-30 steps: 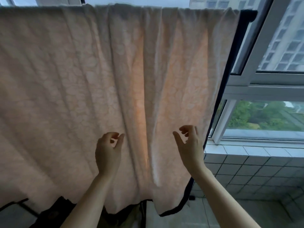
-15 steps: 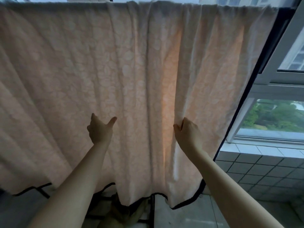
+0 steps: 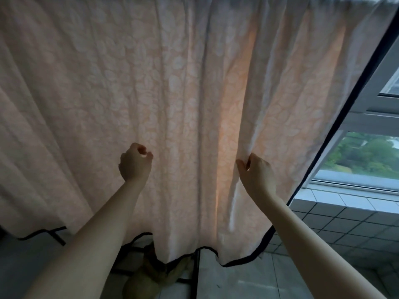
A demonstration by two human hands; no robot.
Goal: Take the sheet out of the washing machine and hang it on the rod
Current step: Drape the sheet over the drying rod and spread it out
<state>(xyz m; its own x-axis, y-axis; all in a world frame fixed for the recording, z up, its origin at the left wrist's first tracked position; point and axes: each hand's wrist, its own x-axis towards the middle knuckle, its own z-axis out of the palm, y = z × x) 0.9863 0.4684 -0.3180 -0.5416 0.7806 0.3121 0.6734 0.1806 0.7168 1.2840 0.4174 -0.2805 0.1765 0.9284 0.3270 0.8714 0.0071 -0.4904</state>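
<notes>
Window (image 3: 367,156) behind; right hand (image 3: 257,175) pinches hung sheet (image 3: 172,93).

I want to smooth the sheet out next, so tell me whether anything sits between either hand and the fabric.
Nothing visible does. The right hand already pinches a fold of the sheet; the left hand is curled right at the cloth, with no object in front of it.

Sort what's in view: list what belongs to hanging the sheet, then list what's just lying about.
Part of the job:
- sheet, pale with dark trim, hanging spread out
- right hand, pinching a fold of it
- left hand, fingers curled against the cloth; grip unclear

Just there:
- window
- tiled ledge
- brownish bundle on the floor under the sheet
</notes>
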